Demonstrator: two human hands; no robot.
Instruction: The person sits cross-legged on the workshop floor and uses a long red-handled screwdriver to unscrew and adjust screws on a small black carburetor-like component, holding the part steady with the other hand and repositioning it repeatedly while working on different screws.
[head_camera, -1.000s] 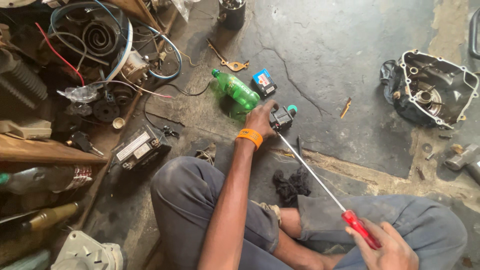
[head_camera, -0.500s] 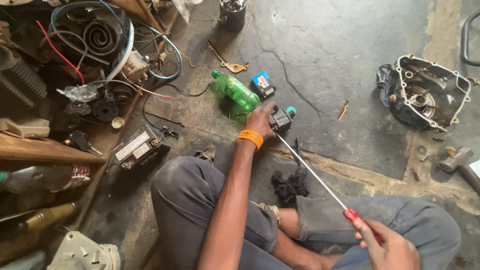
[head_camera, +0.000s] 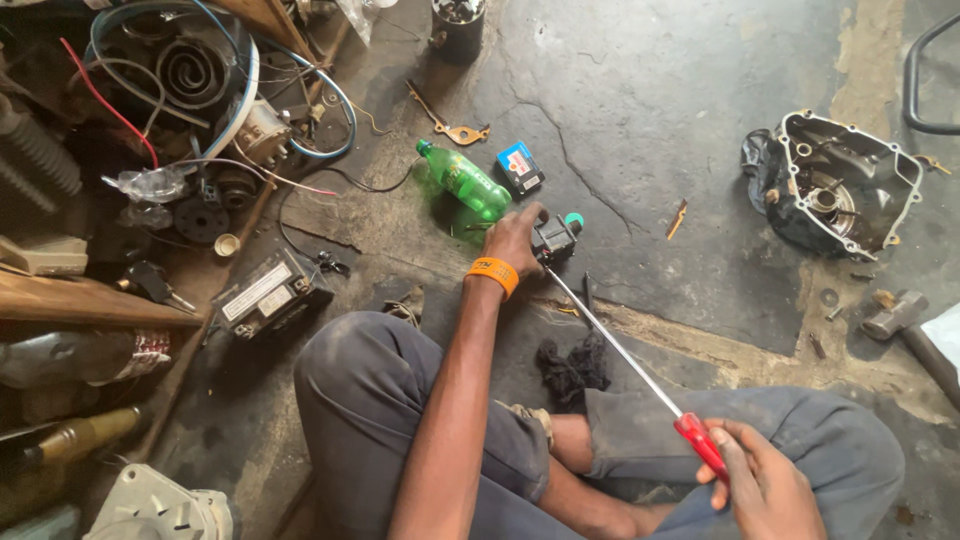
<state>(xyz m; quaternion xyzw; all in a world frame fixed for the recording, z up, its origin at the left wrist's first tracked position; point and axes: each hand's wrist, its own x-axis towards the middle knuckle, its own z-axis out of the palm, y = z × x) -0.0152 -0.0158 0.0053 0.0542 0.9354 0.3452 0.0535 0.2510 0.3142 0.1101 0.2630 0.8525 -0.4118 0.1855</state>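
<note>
Fingers of the left hand (head_camera: 515, 238) are clamping a small black part (head_camera: 556, 238); right hand (head_camera: 762, 485) is gripping a long red-handled screwdriver (head_camera: 628, 362), tip touching it.

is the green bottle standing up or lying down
Lying down: the green bottle rests on its side on the concrete floor, cap end pointing up-left.

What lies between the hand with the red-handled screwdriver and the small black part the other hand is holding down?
Nothing blocks it. The long screwdriver runs from the right hand straight to the small black part, which the left hand steadies on the floor. A black rag lies just beside the shaft, below it, not across its path.
</note>
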